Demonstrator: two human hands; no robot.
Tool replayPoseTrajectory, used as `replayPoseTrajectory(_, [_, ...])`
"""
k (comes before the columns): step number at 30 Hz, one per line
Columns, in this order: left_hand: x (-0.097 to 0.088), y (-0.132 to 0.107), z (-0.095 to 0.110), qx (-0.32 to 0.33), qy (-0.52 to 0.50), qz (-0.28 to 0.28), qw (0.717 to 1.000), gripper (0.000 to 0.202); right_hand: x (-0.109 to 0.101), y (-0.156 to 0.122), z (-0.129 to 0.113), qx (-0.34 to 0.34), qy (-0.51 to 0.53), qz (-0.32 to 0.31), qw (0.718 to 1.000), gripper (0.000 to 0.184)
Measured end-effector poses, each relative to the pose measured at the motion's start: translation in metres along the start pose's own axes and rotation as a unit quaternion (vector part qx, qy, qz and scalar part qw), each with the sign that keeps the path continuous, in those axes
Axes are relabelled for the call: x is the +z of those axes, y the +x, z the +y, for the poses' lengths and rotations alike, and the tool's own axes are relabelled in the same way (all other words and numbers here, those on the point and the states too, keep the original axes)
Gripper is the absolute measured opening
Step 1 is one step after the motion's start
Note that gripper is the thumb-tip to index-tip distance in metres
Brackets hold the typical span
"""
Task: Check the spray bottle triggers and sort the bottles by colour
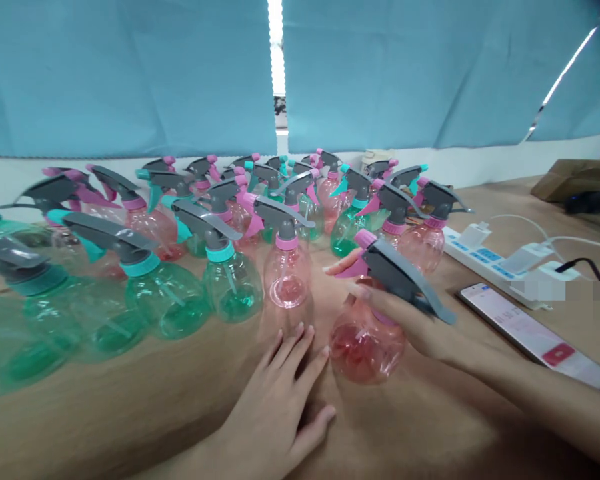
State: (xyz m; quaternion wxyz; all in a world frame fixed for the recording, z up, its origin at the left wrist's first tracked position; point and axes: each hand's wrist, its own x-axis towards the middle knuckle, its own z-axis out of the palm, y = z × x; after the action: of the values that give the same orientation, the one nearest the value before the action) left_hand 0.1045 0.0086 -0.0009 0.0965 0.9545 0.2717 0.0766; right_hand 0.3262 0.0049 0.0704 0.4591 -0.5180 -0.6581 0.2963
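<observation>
A pink translucent spray bottle (367, 350) with a grey and pink trigger head stands tilted at the right of centre. My right hand (380, 300) is wrapped round its neck just below the trigger. My left hand (285, 387) lies flat on the table with its fingers spread, holding nothing. Its fingertips are close to another pink spray bottle (287, 280), and its index finger comes near the base of the held bottle. Beside that one stands a green spray bottle (233, 287) with a turquoise collar.
Several green and pink spray bottles crowd the table at the left and back. To the right lie a phone (535, 333) and a white power strip (485, 257) with plugged-in chargers and cables. A brown cardboard box (570, 179) sits at the back right, before a blue curtain (380, 73).
</observation>
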Motion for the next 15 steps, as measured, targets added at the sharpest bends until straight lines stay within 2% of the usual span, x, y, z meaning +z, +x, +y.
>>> replayPoseTrajectory(6, [0.0011,-0.0008,-0.0001,0.000,0.031,0.010,0.999,0.054,-0.0002,-0.0067,0.0000,-0.033,-0.028,0.030,0.999,0.019])
replayPoseTrajectory(10, [0.0015,-0.0009,-0.0011,-0.010,0.052,0.029,0.998,0.054,-0.0008,-0.0070,0.0021,-0.021,-0.059,0.015,0.998,0.021])
replayPoseTrajectory(15, [0.0005,0.0009,-0.0059,-0.024,0.077,0.044,0.996,0.051,-0.0010,-0.0099,-0.0068,-0.009,-0.042,0.006,0.999,0.022])
